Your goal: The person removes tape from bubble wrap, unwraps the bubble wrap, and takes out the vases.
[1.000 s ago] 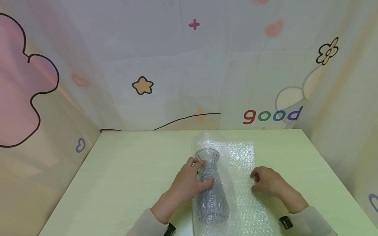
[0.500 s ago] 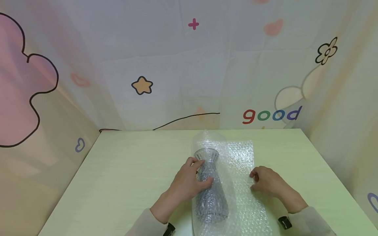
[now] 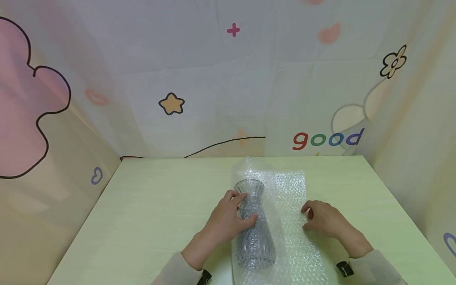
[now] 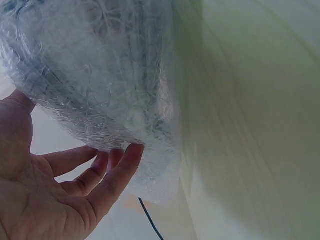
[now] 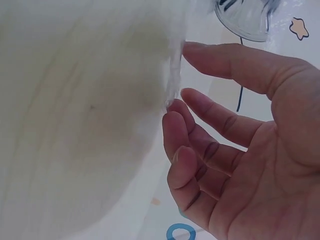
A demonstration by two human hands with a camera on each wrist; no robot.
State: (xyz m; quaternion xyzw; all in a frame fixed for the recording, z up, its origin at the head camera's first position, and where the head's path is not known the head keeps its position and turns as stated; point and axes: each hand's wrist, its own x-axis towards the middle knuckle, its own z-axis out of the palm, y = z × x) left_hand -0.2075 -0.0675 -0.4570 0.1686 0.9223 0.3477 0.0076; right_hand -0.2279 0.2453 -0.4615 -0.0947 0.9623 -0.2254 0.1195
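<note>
Amid printed cloth [image 3: 203, 51], a pale table [image 3: 153, 202] bears a vase [image 3: 257, 243].

On the pale green tabletop [image 3: 149, 213], a clear glass vase [image 3: 255, 247] lies under bubble wrap [image 3: 295, 225], its flared mouth toward the far edge. My left hand [image 3: 228, 219] holds the vase through the wrap from the side nearer the tabletop's left edge. My right hand [image 3: 325, 219], fingers bent, is at the border of the wrap that faces the right edge. Behind the far edge I see a printed cloth [image 3: 199, 59], with the colourful word "good" [image 3: 329, 139] near the far right corner.
</note>
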